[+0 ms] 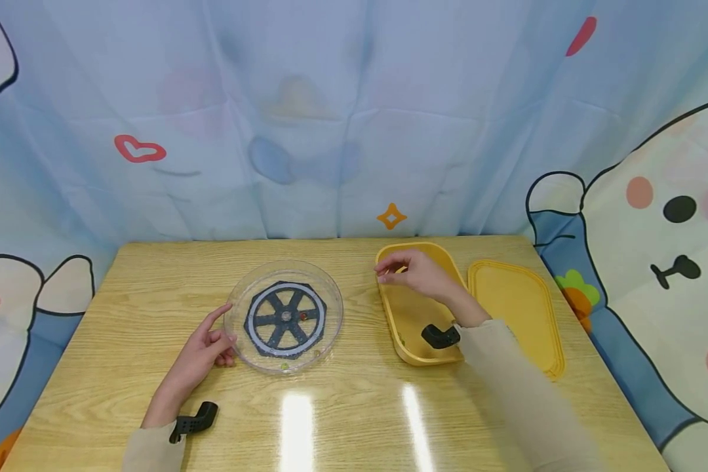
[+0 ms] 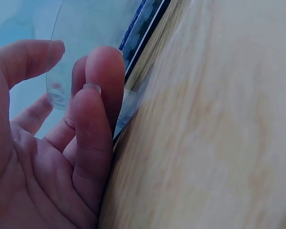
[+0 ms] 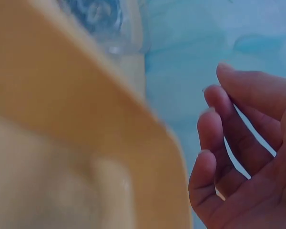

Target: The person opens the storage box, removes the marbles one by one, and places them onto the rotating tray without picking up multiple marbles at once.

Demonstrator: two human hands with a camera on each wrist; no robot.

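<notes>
While the background is filled by a pale-blue cartoon-print curtain [image 1: 478, 164], the work is laid out on a wood-grain counter [image 1: 165, 275], where everything can presumably be reached from one spot. Left of centre, a round clear dish [image 1: 334, 314] is set flat just beside the left hand, probably so that its rim can be steadied. To its right, a yellow tub [image 1: 410, 314] is placed uncovered, and the shallow yellow lid [image 1: 519, 308] is laid just beyond, presumably so that access is not blocked; it is partly hidden by the right sleeve [image 1: 507, 387].

Within the dish's outline a dark octagonal spoked frame [image 1: 267, 320] is seen; whether it is carried inside or beneath the plastic cannot be told. By the left hand [image 1: 202, 349], the dish's left edge is touched with index finger and thumb spread, the other fingers being bent in; a steadying touch is suggested rather than a full grip. The right hand [image 1: 421, 272] is held over the tub's left rim, its fingers loosely bent, with nothing seen between them.

Smallest of all, a red piece [image 1: 303, 316] is seen by a right-hand spoke, yellow-green bits [image 1: 284, 367] near the dish's front edge, and a green speck [image 1: 402, 339] by the tub's left wall, apparently contained by it.
</notes>
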